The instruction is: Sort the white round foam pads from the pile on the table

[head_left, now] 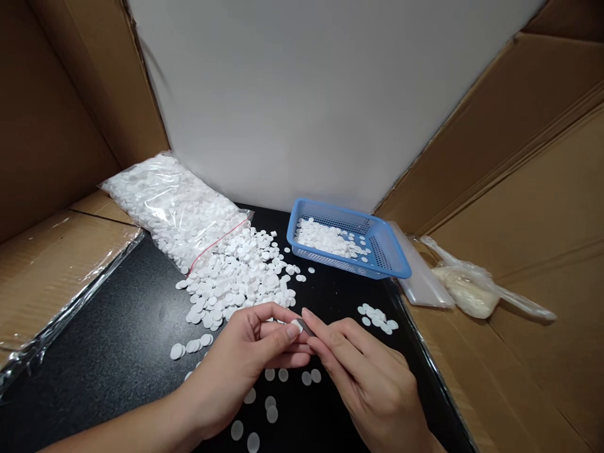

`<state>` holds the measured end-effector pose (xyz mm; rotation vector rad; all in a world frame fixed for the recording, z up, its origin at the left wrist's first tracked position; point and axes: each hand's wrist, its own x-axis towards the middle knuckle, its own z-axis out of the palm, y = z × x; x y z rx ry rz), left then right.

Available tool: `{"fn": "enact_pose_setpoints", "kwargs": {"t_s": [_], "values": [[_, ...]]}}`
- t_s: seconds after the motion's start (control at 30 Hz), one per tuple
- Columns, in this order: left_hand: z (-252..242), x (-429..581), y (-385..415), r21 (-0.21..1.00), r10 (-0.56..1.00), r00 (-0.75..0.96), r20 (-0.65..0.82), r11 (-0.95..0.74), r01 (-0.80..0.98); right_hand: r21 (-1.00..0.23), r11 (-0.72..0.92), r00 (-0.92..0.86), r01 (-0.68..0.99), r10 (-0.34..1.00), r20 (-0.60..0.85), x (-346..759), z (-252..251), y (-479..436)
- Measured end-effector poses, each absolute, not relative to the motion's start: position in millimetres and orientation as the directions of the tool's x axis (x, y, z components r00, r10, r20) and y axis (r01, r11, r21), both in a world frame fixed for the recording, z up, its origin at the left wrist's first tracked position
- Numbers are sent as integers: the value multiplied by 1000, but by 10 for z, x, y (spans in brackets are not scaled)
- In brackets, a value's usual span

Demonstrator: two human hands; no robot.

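Between the thumb and fingers of my left hand [257, 352] is a small white disc [297, 325]. My right hand [365, 368] pinches a thin dark grey piece [305, 327], its kind unclear, against the disc's edge. Both hands meet low in the middle, over the black table. Just beyond my left hand spreads a heap of white discs [240, 274], spilling from the mouth of a clear zip bag [177, 204]. Several loose discs [270, 402] lie below and between my wrists. My fingers partly hide the disc and the grey piece.
A blue perforated basket [349, 267] with white discs inside stands at the back right. A small group of discs [377, 318] lies near the table's right edge. Flat plastic bags [427, 280] and a tied bag [467, 289] rest beyond it. Cardboard walls [519, 170] flank the table.
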<state>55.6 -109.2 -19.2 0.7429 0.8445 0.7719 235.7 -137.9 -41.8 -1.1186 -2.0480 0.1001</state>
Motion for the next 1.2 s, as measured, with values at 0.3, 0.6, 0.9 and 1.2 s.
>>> {"fn": "enact_pose_setpoints", "kwargs": {"t_s": [0.3, 0.6, 0.9, 1.2], "values": [[-272, 475, -976, 844, 833, 410, -371, 487, -226, -290, 387, -208, 875, 843, 496, 2614, -601, -1097], [-267, 153, -587, 922, 939, 212, -271, 317, -223, -206, 120, -93, 971, 986, 137, 2725, -931, -914], [-322, 123, -532, 954, 967, 164, -193, 224, -197, -177, 112, -90, 978, 988, 129, 2697, -946, -871], [-81, 1, -903, 989, 912, 386, -139, 145, 16, -195, 96, -55, 976, 978, 202, 2669, -999, -832]]}}
